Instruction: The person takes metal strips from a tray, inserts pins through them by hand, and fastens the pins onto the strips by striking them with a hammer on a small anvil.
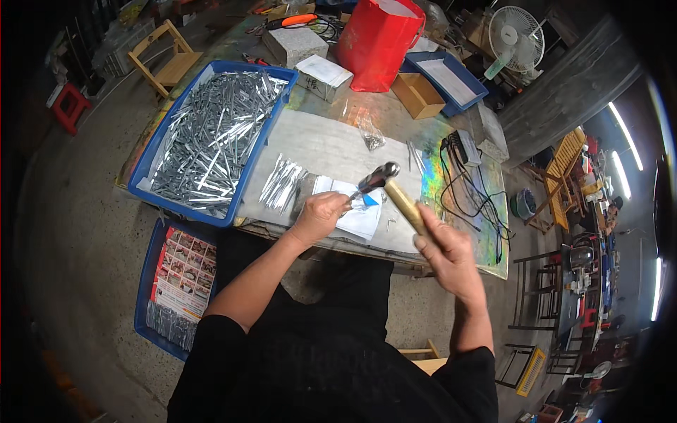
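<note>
My right hand [451,252] is wrapped round the wooden handle of a hammer [407,206]. Its shiny metal head tilts over the near side of the table, just beyond my left hand [322,214]. The left fingers are pinched together on a thin metal piece [352,197], mostly hidden by fingers and hammer head. Below them lies a white sheet [363,221] with a blue mark. Left of that hand, a row of flat silvery metal strips [281,185] rests on a grey mat [310,134]. A blue tray [240,185] heaped with similar strips stands farther left.
A red bag [374,49], a cardboard box [417,95], stone blocks [295,46] and another blue tray [469,101] stand at the back. Black cables [469,190] trail from a power unit on the right. A second blue bin [146,296] sits low by my left leg.
</note>
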Demonstrator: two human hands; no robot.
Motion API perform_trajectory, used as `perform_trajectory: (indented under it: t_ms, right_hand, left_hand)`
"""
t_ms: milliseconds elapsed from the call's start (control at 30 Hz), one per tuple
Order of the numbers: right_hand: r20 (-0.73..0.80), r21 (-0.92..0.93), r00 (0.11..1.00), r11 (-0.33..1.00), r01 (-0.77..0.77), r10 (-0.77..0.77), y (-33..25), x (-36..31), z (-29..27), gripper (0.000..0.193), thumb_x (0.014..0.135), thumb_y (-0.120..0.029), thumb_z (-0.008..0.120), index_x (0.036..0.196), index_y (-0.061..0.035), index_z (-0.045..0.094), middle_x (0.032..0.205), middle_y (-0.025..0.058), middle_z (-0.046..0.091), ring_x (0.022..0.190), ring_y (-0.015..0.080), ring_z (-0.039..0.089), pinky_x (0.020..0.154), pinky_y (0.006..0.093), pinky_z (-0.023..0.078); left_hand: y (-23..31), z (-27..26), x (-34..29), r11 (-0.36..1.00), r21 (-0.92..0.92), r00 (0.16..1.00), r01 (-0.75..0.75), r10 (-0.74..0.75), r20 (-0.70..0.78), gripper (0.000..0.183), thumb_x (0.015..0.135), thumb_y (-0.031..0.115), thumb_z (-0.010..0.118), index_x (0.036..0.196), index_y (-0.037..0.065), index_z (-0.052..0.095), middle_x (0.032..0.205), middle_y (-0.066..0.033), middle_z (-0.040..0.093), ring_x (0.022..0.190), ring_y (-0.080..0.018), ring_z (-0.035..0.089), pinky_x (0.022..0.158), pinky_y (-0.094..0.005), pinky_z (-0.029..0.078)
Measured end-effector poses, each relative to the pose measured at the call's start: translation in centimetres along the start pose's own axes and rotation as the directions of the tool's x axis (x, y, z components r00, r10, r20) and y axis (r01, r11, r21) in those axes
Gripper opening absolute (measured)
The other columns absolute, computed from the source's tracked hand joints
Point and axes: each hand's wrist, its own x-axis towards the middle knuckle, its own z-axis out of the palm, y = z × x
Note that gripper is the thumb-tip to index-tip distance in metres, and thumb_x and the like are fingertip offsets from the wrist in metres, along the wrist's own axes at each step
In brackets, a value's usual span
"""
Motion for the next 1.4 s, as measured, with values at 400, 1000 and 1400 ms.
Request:
perform_trajectory:
  t_ms: [400,1000,1400]
  right_hand:
    - [0.102,-0.271,0.993,0.962,-0.026,0.056,-0.8,0.9,0.0,0.042,0.074,-0.002,0.055,0.115,-0.0058,0.047,0.080,0.0175,0.060,0.064,0.0214,0.058,0.062,0.0301,0.045]
    - [-0.121,-0.216,0.980,0.968,0.128,-0.156,-3.2,1.3,-2.5,0.040,0.071,0.002,0.057,0.110,0.0012,0.049,0.085,0.0187,0.059,0.074,0.0220,0.060,0.068,0.0272,0.044]
    - [0.067,-0.319,0.997,0.948,0.001,0.022,-1.3,0.7,-0.6,0.040,0.073,-0.002,0.057,0.112,-0.0014,0.048,0.071,0.0188,0.057,0.061,0.0227,0.057,0.059,0.0321,0.044]
  left_hand:
    - [-0.3,0.2,0.1,0.995,0.029,0.995,-0.092,0.093,-0.034,0.007,0.069,0.002,0.058,0.070,0.001,0.052,0.060,-0.0119,0.051,0.056,-0.0268,0.052,0.049,-0.0334,0.040]
    - [-0.1,-0.1,0.2,0.994,0.058,0.994,-0.098,0.100,-0.041,0.007,0.068,0.004,0.058,0.072,0.001,0.053,0.063,-0.0128,0.051,0.059,-0.0287,0.052,0.051,-0.0357,0.041]
    - [-0.4,0.3,0.6,0.996,0.029,0.995,-0.087,0.088,-0.044,0.007,0.069,0.004,0.058,0.069,0.001,0.051,0.062,-0.0129,0.051,0.059,-0.0291,0.051,0.051,-0.0361,0.040]
